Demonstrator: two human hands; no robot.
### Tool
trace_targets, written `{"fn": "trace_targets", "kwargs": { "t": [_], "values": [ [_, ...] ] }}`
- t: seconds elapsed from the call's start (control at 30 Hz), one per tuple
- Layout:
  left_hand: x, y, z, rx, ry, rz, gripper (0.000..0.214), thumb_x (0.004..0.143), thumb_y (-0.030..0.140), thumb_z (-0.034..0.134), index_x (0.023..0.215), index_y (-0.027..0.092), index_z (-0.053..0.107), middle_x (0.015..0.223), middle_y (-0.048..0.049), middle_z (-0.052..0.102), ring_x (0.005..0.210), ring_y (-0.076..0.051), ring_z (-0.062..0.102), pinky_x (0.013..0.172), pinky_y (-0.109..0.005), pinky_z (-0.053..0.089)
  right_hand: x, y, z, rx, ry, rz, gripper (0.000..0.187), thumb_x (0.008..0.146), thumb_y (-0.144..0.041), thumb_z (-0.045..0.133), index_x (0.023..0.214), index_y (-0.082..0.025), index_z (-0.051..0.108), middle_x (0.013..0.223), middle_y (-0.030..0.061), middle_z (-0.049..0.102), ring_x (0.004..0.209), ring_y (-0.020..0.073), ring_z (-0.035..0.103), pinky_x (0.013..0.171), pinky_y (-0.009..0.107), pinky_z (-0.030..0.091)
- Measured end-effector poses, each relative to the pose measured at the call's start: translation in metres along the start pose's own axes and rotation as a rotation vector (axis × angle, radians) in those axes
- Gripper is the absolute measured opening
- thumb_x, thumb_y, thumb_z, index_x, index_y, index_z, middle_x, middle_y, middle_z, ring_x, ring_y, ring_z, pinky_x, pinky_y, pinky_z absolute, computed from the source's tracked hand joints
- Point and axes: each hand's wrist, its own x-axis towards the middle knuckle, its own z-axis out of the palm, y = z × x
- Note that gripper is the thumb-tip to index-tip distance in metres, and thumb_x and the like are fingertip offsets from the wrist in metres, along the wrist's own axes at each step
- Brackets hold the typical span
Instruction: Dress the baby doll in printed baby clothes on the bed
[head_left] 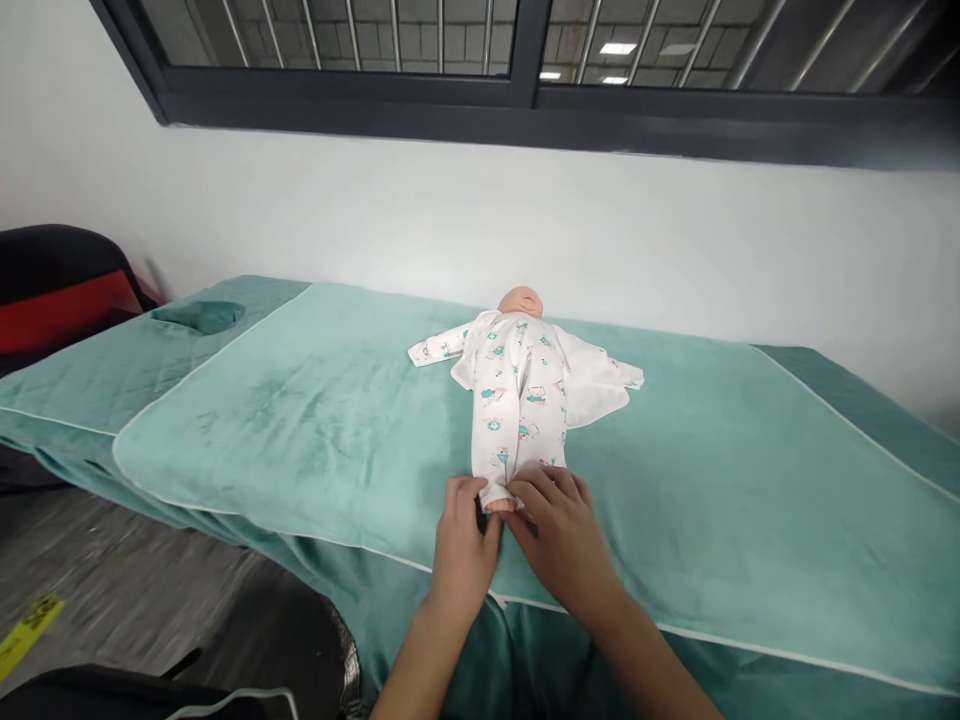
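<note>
A baby doll [520,300] lies on its back on a green padded bed, head toward the wall. It wears white printed baby clothes [491,395]: trousers on the legs and a top whose sleeves spread to both sides. My left hand [465,535] pinches the left side of a trouser cuff [493,492] at the near end. From the right, my right hand [561,530] grips the same cuff with thumb and fingers. The doll's toes [501,505] show at the cuff's opening between my hands. The other foot is hidden behind my right hand.
The green bed cover [315,420] has white piping and a face hole [201,316] at the left end. A white wall [360,210] and a dark window frame [337,98] stand behind. A black and red chair [64,285] is at the left.
</note>
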Motion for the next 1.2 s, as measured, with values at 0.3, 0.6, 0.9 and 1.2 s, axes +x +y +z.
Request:
{"fn": "trace_targets", "kwargs": {
  "t": [0.3,0.6,0.9,1.2],
  "values": [
    [-0.001,0.006,-0.009,0.05,0.027,0.032,0.023,0.094,0.02,0.054,0.116,0.02,0.057,0.104,-0.0078,0.06,0.097,-0.02,0.064,0.084,-0.033,0.054,-0.002,0.001,-0.011,0.162,0.009,-0.084,0.009,0.093,-0.015,0.055,0.092,-0.024,0.057,0.091,0.0021,0.066,0.094,0.021,0.058,0.102,0.046,0.04],
    [-0.022,0.006,-0.03,-0.05,0.093,-0.05,0.012,0.094,0.018,0.051,0.098,0.022,0.062,0.092,-0.0028,0.064,0.087,-0.017,0.063,0.079,-0.029,0.051,-0.017,-0.011,-0.018,0.279,-0.04,-0.132,0.014,0.092,-0.011,0.056,0.098,-0.023,0.055,0.095,0.0038,0.063,0.097,0.0221,0.056,0.093,0.045,0.047],
    [-0.031,0.007,-0.022,0.015,0.062,-0.049,0.025,0.094,0.02,0.054,0.119,0.021,0.057,0.113,-0.0088,0.059,0.107,-0.021,0.06,0.092,-0.038,0.052,-0.053,0.029,-0.005,0.257,0.195,0.239,0.027,0.094,-0.024,0.058,0.12,-0.023,0.056,0.113,0.0102,0.061,0.101,0.0239,0.062,0.085,0.04,0.055],
    [-0.035,0.019,-0.016,-0.018,0.054,0.017,0.029,0.096,0.02,0.052,0.125,0.024,0.055,0.129,-0.012,0.054,0.122,-0.023,0.055,0.102,-0.043,0.049,-0.057,0.017,-0.033,0.43,0.1,0.129,0.01,0.097,-0.017,0.05,0.099,-0.025,0.055,0.095,0.0044,0.062,0.086,0.0172,0.062,0.072,0.029,0.051]
  ]
}}
